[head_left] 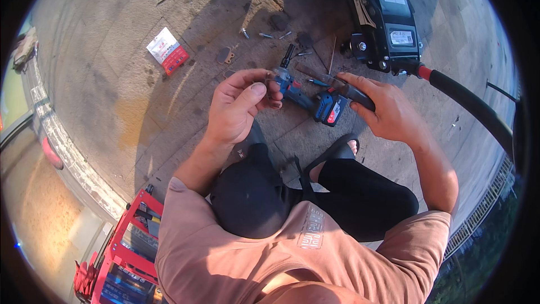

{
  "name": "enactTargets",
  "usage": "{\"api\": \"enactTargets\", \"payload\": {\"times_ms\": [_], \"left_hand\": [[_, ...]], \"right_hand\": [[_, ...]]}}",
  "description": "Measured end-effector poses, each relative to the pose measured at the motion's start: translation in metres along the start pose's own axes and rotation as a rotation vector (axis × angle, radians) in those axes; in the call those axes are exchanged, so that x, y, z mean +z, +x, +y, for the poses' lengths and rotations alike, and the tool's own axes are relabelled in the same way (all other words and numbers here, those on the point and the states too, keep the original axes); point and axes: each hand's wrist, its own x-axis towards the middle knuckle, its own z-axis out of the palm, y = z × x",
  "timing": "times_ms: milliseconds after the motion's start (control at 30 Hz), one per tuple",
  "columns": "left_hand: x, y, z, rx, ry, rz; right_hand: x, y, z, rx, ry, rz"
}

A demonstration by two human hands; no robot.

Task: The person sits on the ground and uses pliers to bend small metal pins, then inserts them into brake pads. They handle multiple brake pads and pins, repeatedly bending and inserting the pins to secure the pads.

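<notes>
My left hand (242,101) is raised over the paving with thumb and forefinger pinched together. A small, thin, dark piece seems to sit at the fingertips, too small to name. My right hand (388,107) wraps around the dark handle of a long flat tool (318,75), whose brownish blade points up and left toward my left hand. Below both hands, a blue cordless impact wrench (293,91) with a socket lies on the ground, its battery (330,108) toward my right hand. Beyond it are a brake pad (225,55) and several bolts (266,35).
A white and red packet (168,52) lies at the far left. The black floor jack (391,19) stands at the far right, its long handle (472,101) slanting toward me. A red tool cart (119,253) is at lower left. My sandalled foot (343,149) is near the wrench.
</notes>
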Motion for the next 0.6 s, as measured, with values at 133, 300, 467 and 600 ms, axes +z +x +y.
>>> {"api": "enactTargets", "payload": {"times_ms": [133, 300, 467, 600], "left_hand": [[-0.002, 0.003, -0.006, -0.019, -0.052, -0.001], [-0.011, 0.011, -0.014, -0.091, -0.211, -0.049], [-0.032, 0.02, -0.018, -0.108, -0.247, 0.094], [-0.04, 0.018, -0.022, -0.065, -0.163, 0.268]], "right_hand": [[0.017, 0.005, 0.013, -0.073, 0.026, 0.096], [0.044, 0.052, 0.05, 0.264, 0.188, 0.037], [0.086, 0.08, 0.067, 0.19, 0.256, 0.169], [0.09, 0.074, 0.054, 0.077, 0.198, 0.09]]}}
